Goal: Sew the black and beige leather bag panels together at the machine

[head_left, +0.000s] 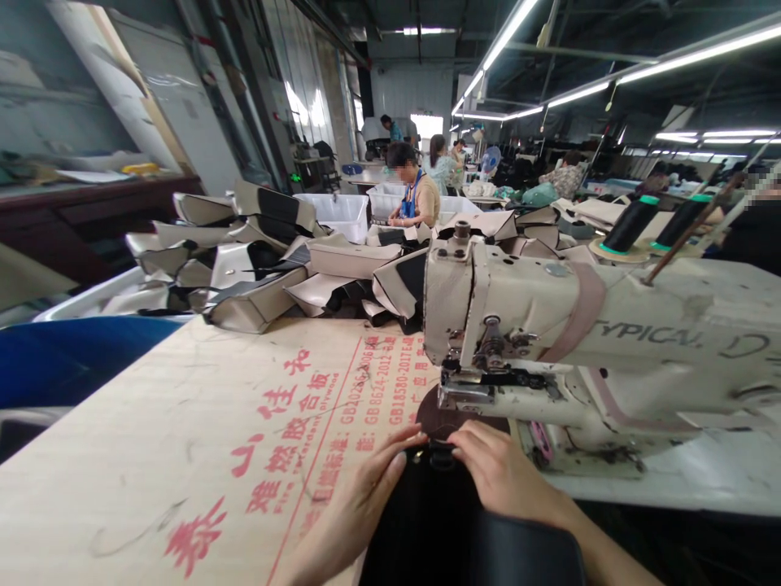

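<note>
A black leather-like piece lies in front of me, its far end under the needle area of a cream sewing machine. My left hand rests flat on the piece's left side, fingers stretched toward the presser foot. My right hand lies on its right side, fingers extended and pressing the material down just before the foot. Both hands touch the piece near its far edge.
A plywood tabletop with red printed characters stretches to the left. Piles of beige and black sewn covers sit at its far end. Two black thread cones stand behind the machine. Other people work at tables in the background; white bins stand there.
</note>
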Motion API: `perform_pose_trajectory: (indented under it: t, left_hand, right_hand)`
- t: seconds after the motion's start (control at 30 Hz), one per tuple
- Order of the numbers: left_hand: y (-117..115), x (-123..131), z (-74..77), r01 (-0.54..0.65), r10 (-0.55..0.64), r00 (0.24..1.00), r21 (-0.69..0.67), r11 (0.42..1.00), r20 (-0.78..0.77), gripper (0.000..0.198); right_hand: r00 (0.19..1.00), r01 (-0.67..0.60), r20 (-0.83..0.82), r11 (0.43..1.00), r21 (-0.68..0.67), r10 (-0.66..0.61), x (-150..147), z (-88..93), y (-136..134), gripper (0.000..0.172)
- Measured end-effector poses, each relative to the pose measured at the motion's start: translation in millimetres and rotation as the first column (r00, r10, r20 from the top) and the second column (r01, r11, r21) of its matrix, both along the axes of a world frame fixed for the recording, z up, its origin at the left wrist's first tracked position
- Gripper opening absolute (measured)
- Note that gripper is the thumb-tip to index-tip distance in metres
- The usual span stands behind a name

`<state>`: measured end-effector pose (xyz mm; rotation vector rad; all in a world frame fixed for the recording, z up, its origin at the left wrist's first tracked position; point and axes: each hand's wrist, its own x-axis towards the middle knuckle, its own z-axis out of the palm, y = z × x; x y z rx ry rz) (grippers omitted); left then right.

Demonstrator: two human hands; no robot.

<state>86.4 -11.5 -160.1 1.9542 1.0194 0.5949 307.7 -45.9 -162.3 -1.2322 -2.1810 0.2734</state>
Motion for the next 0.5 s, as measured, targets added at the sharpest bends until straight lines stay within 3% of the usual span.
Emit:
perform_pose_trajectory:
  t: [0.13, 0.2, 0.27, 0.37, 0.5]
  left_hand:
    - [10, 23, 3.5, -0.253, 0.253, 0.967, 0.073, 0.965, 0.001, 0.034]
    - [22, 32, 16.1, -0.274, 0.291, 0.954, 0.181, 0.945, -0.074, 0.035]
    - [38, 37, 30.9, -0.191, 0.248, 0.952, 0.281, 0.94, -0.181, 0.036]
    - [72, 44, 44.4, 0.032, 0.124, 0.916, 0.377, 0.926, -0.382, 0.037]
    - [120, 57, 38.6, 0.313, 0.014, 0.807, 0.448, 0.838, -0.591, 0.033]
  right_hand:
    - [0.992, 0.09, -0.091, 0.995, -0.036, -0.093, -7, 4.8, 4, 0.02]
    - [0.957, 0.144, -0.239, 0.984, -0.104, -0.165, -14, 6.7, 5, 0.022]
    - [0.862, 0.171, -0.439, 0.961, -0.218, -0.253, -24, 4.5, 5, 0.024]
    - [0.625, 0.158, -0.662, 0.897, -0.412, -0.414, -41, -9.0, 12, 0.03]
    - [0.334, 0.06, -0.766, 0.824, -0.564, -0.549, -59, -32.4, 33, 0.041]
